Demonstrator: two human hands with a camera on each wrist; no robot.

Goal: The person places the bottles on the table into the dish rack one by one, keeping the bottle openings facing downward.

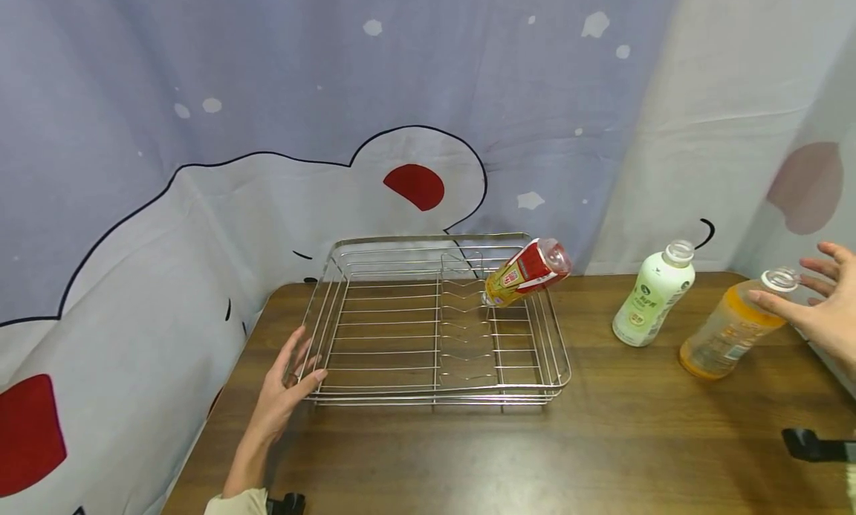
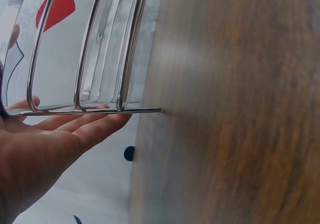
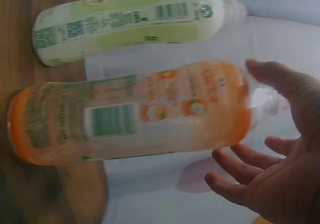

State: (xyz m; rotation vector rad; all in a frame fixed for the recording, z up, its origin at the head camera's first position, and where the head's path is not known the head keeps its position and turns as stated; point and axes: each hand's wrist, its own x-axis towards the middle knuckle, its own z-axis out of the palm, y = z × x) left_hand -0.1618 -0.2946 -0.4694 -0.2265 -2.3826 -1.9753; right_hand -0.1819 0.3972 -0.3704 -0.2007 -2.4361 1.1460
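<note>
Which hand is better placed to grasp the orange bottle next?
Likely the right hand: it is spread beside the orange bottle, while the left hand is across at the wire rack.

Soft light glares on the table (image 1: 508, 467); the dimmer right wrist view seems slightly blurred at the orange bottle (image 3: 150, 116).

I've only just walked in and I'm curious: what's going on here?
A person's left hand holds the left end of a wire rack, where a red-labelled bottle sits tilted. The right hand, spread open, is at the top of an orange bottle on the table, beside a green bottle; I can't tell whether it touches.
</note>
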